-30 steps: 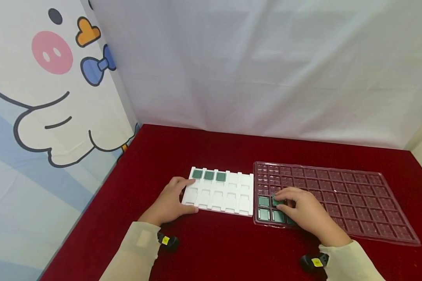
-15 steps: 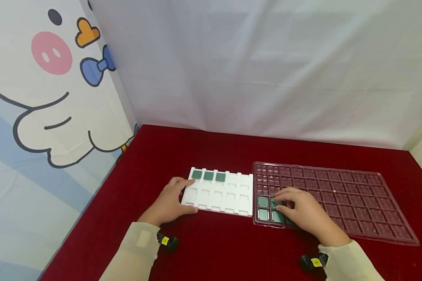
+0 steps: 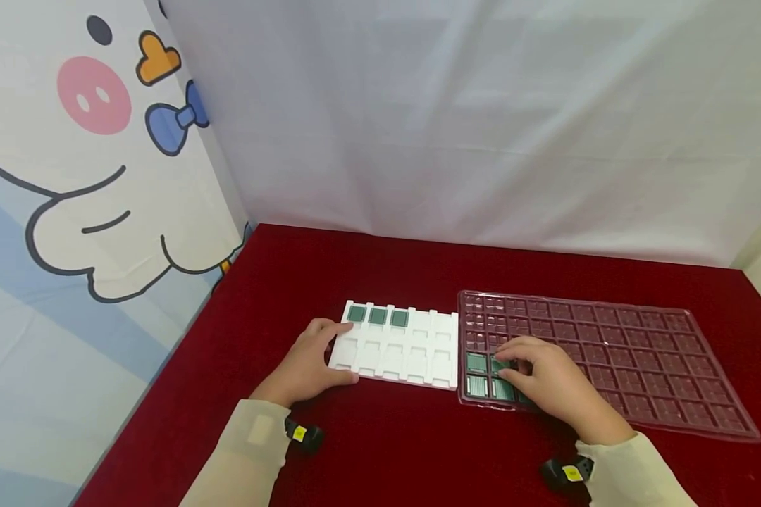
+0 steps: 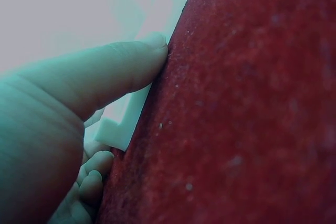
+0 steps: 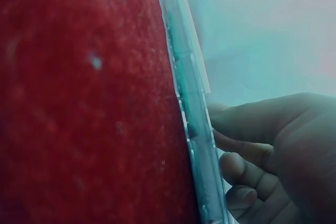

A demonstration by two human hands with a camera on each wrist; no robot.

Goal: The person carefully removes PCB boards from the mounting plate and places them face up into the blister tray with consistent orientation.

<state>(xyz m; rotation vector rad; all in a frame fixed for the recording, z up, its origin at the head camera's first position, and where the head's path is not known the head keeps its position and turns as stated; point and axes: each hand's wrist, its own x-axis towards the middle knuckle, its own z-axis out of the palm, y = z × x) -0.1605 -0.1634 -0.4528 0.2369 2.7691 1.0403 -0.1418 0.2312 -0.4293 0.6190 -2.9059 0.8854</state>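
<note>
My left hand [image 3: 307,360] holds the left end of a white plastic tray [image 3: 406,338], thumb along its front edge and index finger at its left side. Three green chips [image 3: 377,316] fill the left pockets of the tray's back row. In the left wrist view the thumb [image 4: 121,66] lies across the tray's edge [image 4: 118,124]. My right hand [image 3: 539,370] reaches into the clear blister tray [image 3: 609,345], thumb and fingertips pinching a green chip [image 3: 498,364] in its pocket. Other green chips [image 3: 477,386] lie around it, one partly covered by the hand.
Both trays lie side by side on the red cloth-covered table [image 3: 444,451]. A white curtain [image 3: 482,127] stands behind the table, and a cartoon-printed cloth [image 3: 101,176] hangs to the left.
</note>
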